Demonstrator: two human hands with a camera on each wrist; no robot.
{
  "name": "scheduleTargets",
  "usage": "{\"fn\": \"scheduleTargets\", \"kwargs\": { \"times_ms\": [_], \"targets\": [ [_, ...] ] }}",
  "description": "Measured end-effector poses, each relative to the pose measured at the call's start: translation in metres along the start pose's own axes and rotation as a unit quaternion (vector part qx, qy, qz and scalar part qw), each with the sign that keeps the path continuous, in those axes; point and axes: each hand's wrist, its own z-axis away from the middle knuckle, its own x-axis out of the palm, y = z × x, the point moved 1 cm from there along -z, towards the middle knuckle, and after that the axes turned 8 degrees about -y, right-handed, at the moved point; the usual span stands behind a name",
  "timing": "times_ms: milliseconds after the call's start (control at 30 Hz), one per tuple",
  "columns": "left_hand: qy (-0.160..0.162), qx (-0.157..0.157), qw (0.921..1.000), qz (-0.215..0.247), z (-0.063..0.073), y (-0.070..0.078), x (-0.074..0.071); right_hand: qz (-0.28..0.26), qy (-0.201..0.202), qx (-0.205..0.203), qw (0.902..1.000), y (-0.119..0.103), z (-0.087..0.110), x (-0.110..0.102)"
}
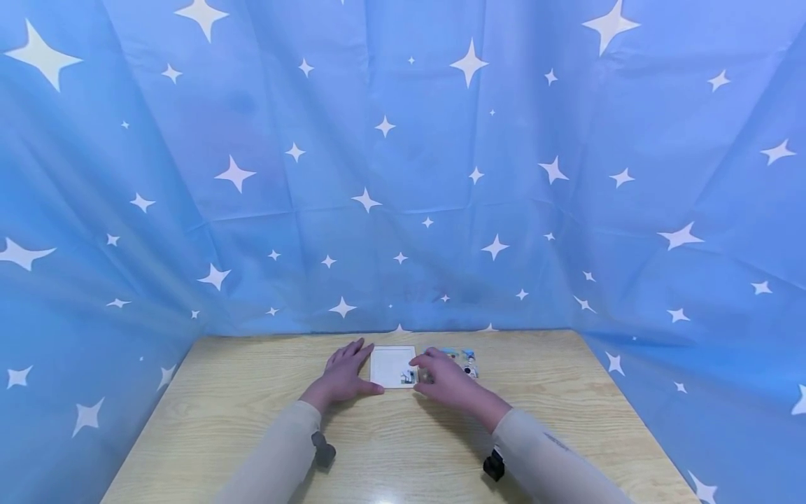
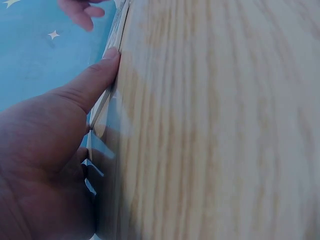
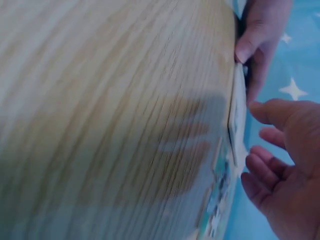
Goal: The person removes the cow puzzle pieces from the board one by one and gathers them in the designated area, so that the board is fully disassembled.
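A flat white square board with a raised-looking border lies near the back of the table. A small printed piece sits in its lower right corner. My left hand rests at the board's left side, fingers spread, the thumb touching its near left corner. Over the right edge hovers my right hand, its fingers loosely bent; the right wrist view shows nothing between thumb and fingers. Colourful flat pieces, like jigsaw pieces, lie beyond and right of that hand, partly hidden by it.
The wooden table reaches back to a blue curtain with white stars, which also hangs along both sides. A dark wrist camera is strapped below the left sleeve, another camera below the right.
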Motion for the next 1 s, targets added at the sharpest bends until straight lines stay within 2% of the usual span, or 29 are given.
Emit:
{"fn": "scheduleTargets", "kwargs": {
  "times_ms": [200, 333, 600, 1000],
  "targets": [
    [0.000, 0.002, 1.0000, 0.000, 0.001, 0.001, 0.000, 0.042, -0.016, -0.006, 0.9990, -0.008, -0.013, 0.005],
    [0.001, 0.010, 0.9999, 0.003, 0.002, 0.003, -0.001, 0.052, -0.030, 0.008, 0.9982, -0.011, -0.019, 0.006],
    [0.006, 0.006, 1.0000, -0.002, -0.001, 0.000, 0.001, 0.069, -0.044, -0.001, 0.9966, -0.012, -0.023, 0.007],
    [0.007, 0.004, 1.0000, 0.003, -0.002, -0.001, 0.001, 0.015, -0.038, -0.006, 0.9991, -0.009, -0.026, 0.008]
  ]
}}
